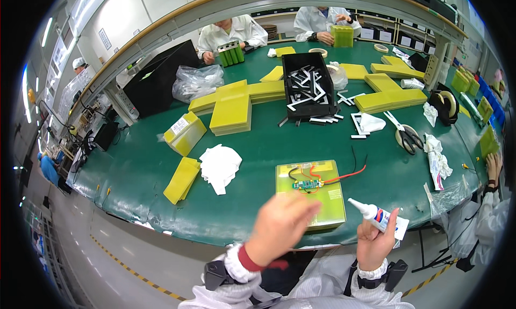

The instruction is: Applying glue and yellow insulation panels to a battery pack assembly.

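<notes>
My right hand (pixel 375 244) grips a white glue tube (pixel 380 216) with a long tapered nozzle pointing up and left. One of its fingers stretches upward along the tube. To the left, my left hand (pixel 282 223) is over the near left corner of a yellow battery pack (pixel 329 212); it is smeared by motion, so its fingers and any contact are unclear. On top of the pack lies a small green circuit board (pixel 307 185). Red and black wires (pixel 344 176) run from it toward the far right, their ends loose.
Stacked yellow sheets (pixel 231 110) and a black bin (pixel 309 102) of black and white strips lie farther back. Scissors (pixel 407 137) rest on a tape roll at right. White cloths (pixel 220 166) lie at left. Two co-workers (pixel 234 34) handle packs across the table; another's hand (pixel 493 166) is at right.
</notes>
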Available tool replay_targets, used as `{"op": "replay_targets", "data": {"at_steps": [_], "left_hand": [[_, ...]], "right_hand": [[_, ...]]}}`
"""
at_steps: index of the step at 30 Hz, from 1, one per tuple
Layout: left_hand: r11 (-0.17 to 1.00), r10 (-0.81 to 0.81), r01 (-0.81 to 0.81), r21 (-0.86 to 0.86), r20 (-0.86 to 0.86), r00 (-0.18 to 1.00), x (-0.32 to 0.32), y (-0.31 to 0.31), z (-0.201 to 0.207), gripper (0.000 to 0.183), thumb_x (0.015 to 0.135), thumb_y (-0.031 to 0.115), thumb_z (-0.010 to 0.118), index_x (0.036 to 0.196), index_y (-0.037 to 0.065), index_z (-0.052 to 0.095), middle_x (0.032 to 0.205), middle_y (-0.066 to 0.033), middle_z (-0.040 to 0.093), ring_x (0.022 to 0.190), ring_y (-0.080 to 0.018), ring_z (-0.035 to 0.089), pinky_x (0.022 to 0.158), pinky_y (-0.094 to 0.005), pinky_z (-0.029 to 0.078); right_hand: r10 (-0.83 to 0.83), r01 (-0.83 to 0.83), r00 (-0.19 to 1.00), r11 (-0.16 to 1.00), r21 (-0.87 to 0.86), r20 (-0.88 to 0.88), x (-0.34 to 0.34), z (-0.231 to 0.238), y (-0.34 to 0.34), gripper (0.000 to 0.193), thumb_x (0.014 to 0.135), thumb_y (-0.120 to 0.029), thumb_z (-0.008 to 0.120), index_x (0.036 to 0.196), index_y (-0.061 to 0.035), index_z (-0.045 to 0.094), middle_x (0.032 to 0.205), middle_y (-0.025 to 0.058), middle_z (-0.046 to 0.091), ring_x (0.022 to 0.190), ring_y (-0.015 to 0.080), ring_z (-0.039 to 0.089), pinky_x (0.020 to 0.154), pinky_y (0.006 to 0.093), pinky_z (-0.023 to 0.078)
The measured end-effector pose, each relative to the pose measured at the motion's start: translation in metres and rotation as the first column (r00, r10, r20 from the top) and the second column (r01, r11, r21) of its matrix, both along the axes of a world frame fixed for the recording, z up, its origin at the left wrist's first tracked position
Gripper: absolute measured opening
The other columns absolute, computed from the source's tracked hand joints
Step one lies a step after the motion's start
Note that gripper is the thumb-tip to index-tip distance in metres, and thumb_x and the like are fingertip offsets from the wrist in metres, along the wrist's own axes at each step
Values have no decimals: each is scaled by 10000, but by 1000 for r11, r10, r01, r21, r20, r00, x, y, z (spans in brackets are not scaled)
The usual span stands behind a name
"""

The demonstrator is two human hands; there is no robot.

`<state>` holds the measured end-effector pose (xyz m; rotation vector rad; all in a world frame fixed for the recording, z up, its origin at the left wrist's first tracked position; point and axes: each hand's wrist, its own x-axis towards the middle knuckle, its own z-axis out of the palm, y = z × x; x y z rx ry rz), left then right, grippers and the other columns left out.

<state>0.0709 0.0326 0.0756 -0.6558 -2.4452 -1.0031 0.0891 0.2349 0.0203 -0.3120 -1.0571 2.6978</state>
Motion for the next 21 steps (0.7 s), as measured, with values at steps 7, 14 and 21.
{"op": "replay_targets", "data": {"at_steps": [7, 14, 21], "left_hand": [[903, -103, 9, -430, -197, 975, -49, -19, -4, 167, 673, 43, 664, 821, 103, 710, 875, -45, 561, 814, -214, 532, 703, -327, 460], [826, -168, 44, -562, -171, 971, -60, -20, -4, 95, 694, 81, 627, 771, 84, 684, 896, -30, 551, 870, -191, 524, 729, -303, 444], [762, -258, 96, -641, -163, 952, -66, -20, 6, 59, 700, 118, 627, 728, 80, 662, 958, -15, 548, 916, -170, 510, 748, -288, 423]], "right_hand": [[-1, 1, 998, 1000, -4, -60, -1, -14, 12, 488, 998, -419, 426, 642, -89, 481, 484, -18, 349, 420, 106, 294, 448, 279, 230], [-16, 19, 997, 999, 36, -74, -4, -13, 15, 462, 999, -398, 438, 644, -105, 475, 494, -14, 399, 418, 104, 331, 440, 273, 243], [-47, 47, 999, 997, -58, 9, -7, -17, 13, 448, 992, -394, 457, 655, -103, 493, 509, -5, 455, 427, 98, 345, 443, 264, 260]]}}
